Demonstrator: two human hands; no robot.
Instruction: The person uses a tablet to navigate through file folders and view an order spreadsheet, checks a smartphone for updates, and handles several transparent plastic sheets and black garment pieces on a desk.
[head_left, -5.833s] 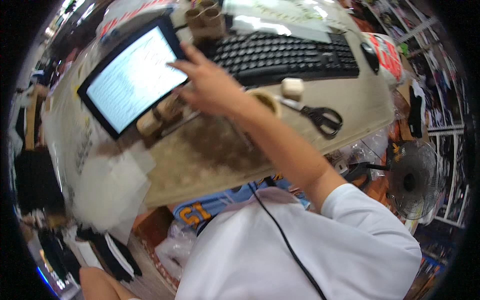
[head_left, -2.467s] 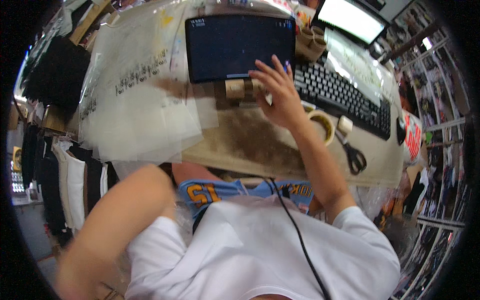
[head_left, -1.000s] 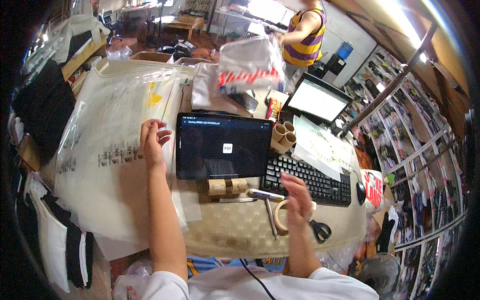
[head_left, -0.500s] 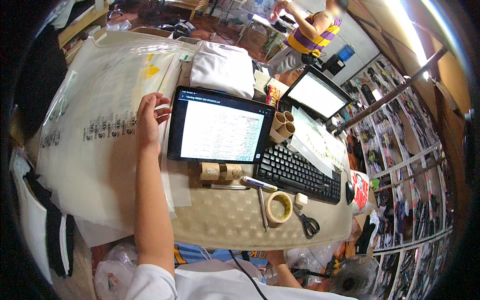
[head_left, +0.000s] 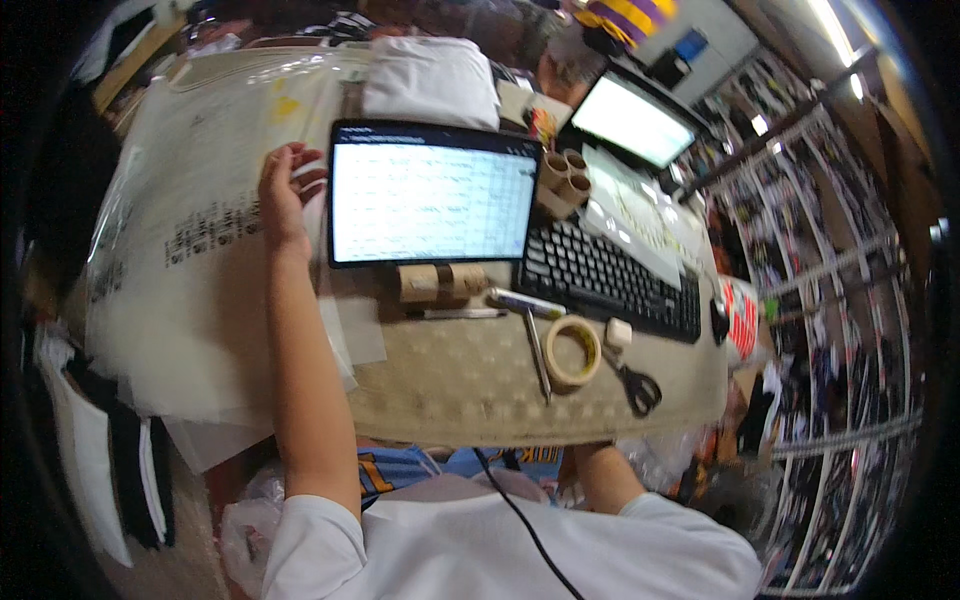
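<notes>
A black-framed tablet (head_left: 432, 195) leans upright on the table, showing a page with rows of text too blurred to read. Along its left edge is my left hand (head_left: 287, 195), its fingers loosely bent and apart, with nothing in them. It hovers over or rests on a stack of clear plastic bags (head_left: 190, 290) with dark print; contact cannot be told. Brown cardboard tubes (head_left: 440, 282) lie at the tablet's foot. My right forearm (head_left: 608, 478) reaches to the table's front edge, which hides the right hand.
Right of the tablet are a black keyboard (head_left: 610, 280), upright cardboard tubes (head_left: 565, 180) and a monitor (head_left: 634, 117). A tape roll (head_left: 573, 352), scissors (head_left: 638, 388) and pens lie in front. Folded white cloth (head_left: 430, 82) sits behind; filled shelves (head_left: 830, 330) line the right.
The whole view has shifted, so the table sits higher in the picture. The tablet's page now appears larger. More of my right forearm shows; my left hand stays beside the tablet.
</notes>
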